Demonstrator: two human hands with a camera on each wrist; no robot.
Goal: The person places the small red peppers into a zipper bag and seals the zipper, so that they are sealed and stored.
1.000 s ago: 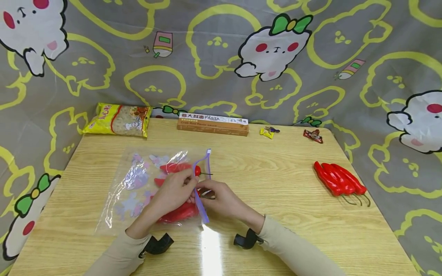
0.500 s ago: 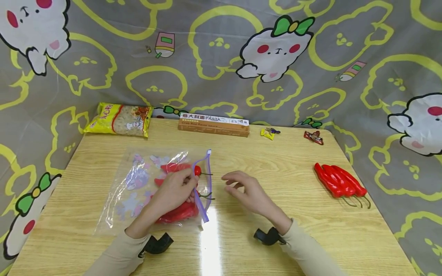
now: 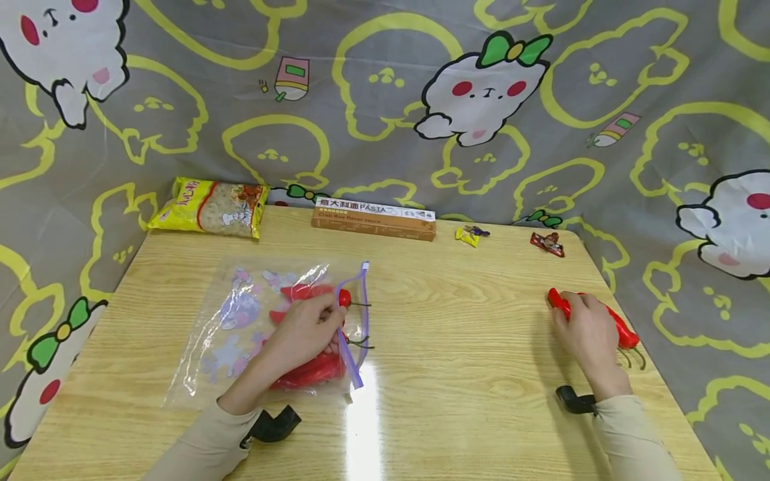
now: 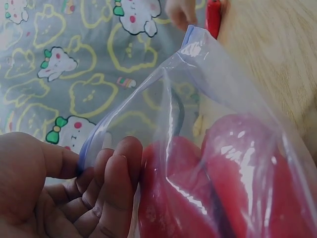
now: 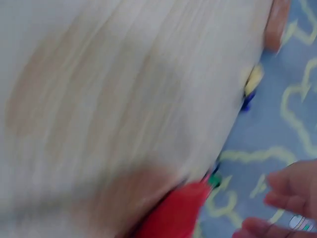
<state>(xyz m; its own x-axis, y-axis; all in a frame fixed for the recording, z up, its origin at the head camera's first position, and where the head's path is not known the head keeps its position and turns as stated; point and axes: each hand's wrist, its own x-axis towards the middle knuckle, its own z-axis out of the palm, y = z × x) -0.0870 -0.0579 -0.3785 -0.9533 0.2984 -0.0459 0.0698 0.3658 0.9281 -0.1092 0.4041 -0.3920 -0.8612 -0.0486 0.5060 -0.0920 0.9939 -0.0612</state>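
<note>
On the left of the table in the head view lies a clear zip bag with a purple zip edge and pastel prints. Several red chili peppers are inside, some green stems poking out at its mouth. My left hand pinches the zip edge, holding the mouth apart; the left wrist view shows thumb and fingers at the purple strip. At the far right, my right hand is over loose red chili peppers, partly hiding them. In the right wrist view its fingers are spread beside a blurred red pepper.
Along the back edge stand a yellow bag of dry food and a pasta box. Small wrapped candies, one yellow and one red-brown, lie further right. A patterned cloth encloses the table's back and sides.
My right hand has left the bag's mouth and swung right across the table to the loose peppers. My left hand has stayed on the bag's edge.
</note>
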